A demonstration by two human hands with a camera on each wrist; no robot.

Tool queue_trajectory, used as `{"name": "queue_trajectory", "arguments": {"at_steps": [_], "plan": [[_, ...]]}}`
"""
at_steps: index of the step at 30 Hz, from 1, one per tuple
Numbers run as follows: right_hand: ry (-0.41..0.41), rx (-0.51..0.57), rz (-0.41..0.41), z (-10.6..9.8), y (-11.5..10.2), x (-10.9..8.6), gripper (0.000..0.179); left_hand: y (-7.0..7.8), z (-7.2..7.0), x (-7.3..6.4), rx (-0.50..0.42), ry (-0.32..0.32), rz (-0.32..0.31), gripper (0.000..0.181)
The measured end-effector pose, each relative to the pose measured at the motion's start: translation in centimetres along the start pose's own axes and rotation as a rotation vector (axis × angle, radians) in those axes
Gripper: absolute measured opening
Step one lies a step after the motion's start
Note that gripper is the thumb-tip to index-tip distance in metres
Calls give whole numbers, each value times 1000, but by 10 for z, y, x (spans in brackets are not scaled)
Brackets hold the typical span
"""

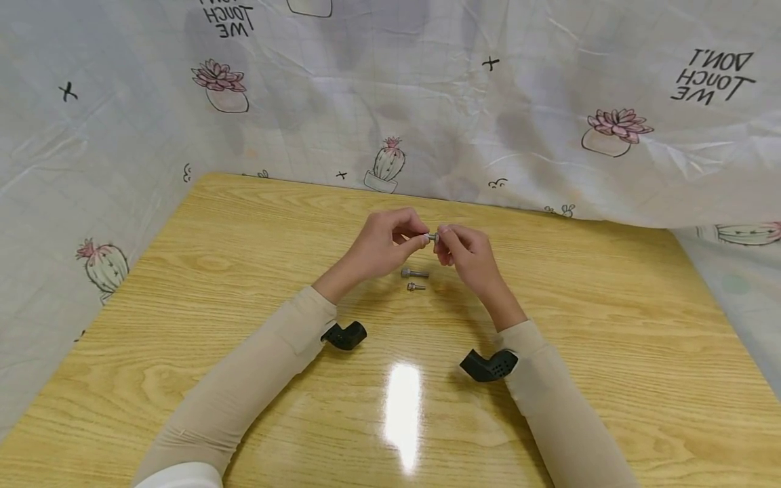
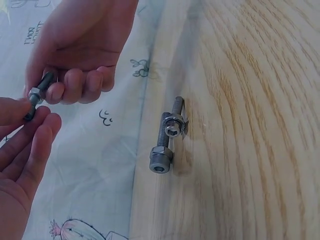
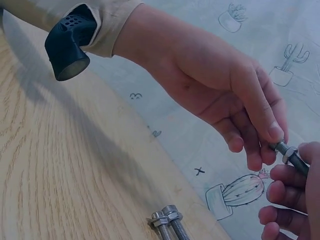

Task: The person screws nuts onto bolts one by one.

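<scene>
Between the two hands, above the far half of the table, is a metal bolt (image 1: 432, 237) with a hex nut (image 2: 35, 94) partway along its shaft. My left hand (image 1: 384, 242) pinches one end of the bolt between thumb and fingers. At the other end my right hand (image 1: 470, 257) grips it, thumb against curled fingers. Fingertips cover both ends, and the nut shows between them in the right wrist view. Closer to me on the table lie a longer socket-head bolt (image 1: 417, 274) and a shorter bolt (image 1: 416, 287), side by side, each with a nut near its head.
Under the hands is a wood-grain table (image 1: 244, 285). A white sheet (image 1: 439, 129) printed with cacti and words hangs behind it and at the sides. Black perforated camera mounts (image 1: 345, 336) sit at both sleeve cuffs. A bright reflection marks the tabletop's near middle.
</scene>
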State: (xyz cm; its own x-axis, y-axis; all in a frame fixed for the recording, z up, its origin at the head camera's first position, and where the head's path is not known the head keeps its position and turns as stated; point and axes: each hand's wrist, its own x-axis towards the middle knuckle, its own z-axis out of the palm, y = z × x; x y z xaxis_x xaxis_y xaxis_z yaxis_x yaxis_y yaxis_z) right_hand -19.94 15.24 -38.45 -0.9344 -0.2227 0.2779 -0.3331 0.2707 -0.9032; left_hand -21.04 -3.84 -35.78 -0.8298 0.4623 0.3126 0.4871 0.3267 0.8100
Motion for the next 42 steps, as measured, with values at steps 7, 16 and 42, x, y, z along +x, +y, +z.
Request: {"name": "queue_trajectory", "arguments": {"at_steps": [7,16,42], "plan": [[-4,45,-21,-4,0,1,20,0,-2,1,46,31,-23,5],[-22,36,-34,-6,2,3,18,0,-2,4,43,34,-27,5],[-34,68,-28,-13,2,8,19,5,1,9,10,37,-52,4]]}}
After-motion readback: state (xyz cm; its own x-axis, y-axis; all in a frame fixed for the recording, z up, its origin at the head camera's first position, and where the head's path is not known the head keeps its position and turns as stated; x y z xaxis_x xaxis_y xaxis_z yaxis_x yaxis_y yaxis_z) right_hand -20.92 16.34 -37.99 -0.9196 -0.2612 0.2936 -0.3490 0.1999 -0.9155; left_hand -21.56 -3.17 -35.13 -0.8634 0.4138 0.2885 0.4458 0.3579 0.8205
